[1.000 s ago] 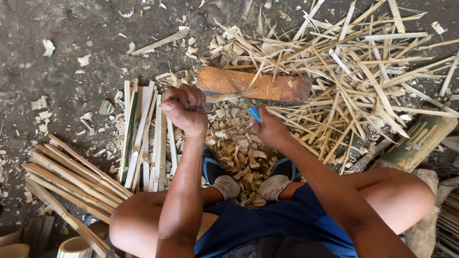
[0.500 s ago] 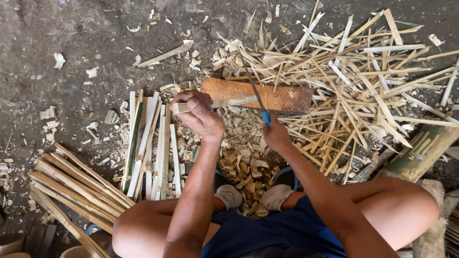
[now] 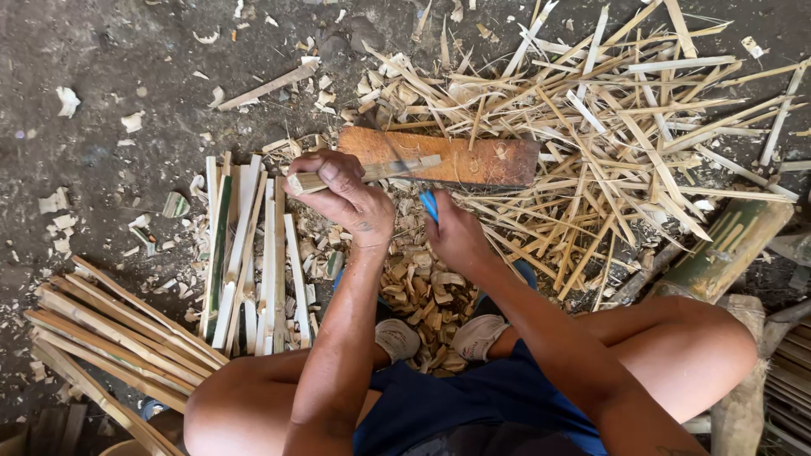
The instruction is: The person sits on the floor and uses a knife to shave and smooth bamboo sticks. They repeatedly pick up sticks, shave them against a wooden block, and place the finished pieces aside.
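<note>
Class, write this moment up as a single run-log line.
left hand: holds bamboo strip on wooden block | right hand: grips blue-handled tool | around: split strips, shavings

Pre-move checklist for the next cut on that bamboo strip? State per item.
1. Left hand grips the bamboo strip: ok, fingers closed around its near end.
2. Strip rests on the wooden block: ok, it lies across the block's top.
3. Right hand has the blue-handled tool: ok, shut on the handle.
4. Blade position against the strip: cannot tell, the blade is not clearly visible.
5. Left fingers clear of the cutting line: cannot tell, blade edge unseen.
6. Feet away from the block: ok, they sit below it among the shavings.
</note>
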